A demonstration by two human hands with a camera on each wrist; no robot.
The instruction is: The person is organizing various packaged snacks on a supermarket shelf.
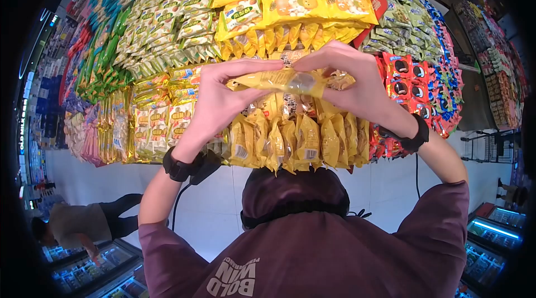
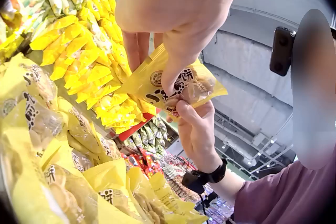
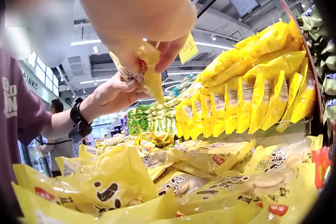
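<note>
Between both hands is a yellow bag of biscuits (image 1: pixel 268 81), held up over the snack display and seen nearly edge-on in the head view. My left hand (image 1: pixel 219 92) pinches one end, thumb on the near face and fingers on the far side. My right hand (image 1: pixel 360 83) grips the other end in the same way. In the left wrist view, dark printed characters and round biscuits behind a clear window show on the bag (image 2: pixel 202 88). The right wrist view catches only part of the bag (image 3: pixel 152 74), with the right hand (image 3: pixel 136 8) covering much of it.
Similar yellow biscuit bags (image 1: pixel 307 139) stand packed below the hands. Larger yellow bags (image 1: pixel 290 2) are stacked behind, with green-and-white packets (image 1: pixel 167 18) to the left and red packets (image 1: pixel 407 83) to the right. Another person (image 1: pixel 84 222) stands at lower left near freezers.
</note>
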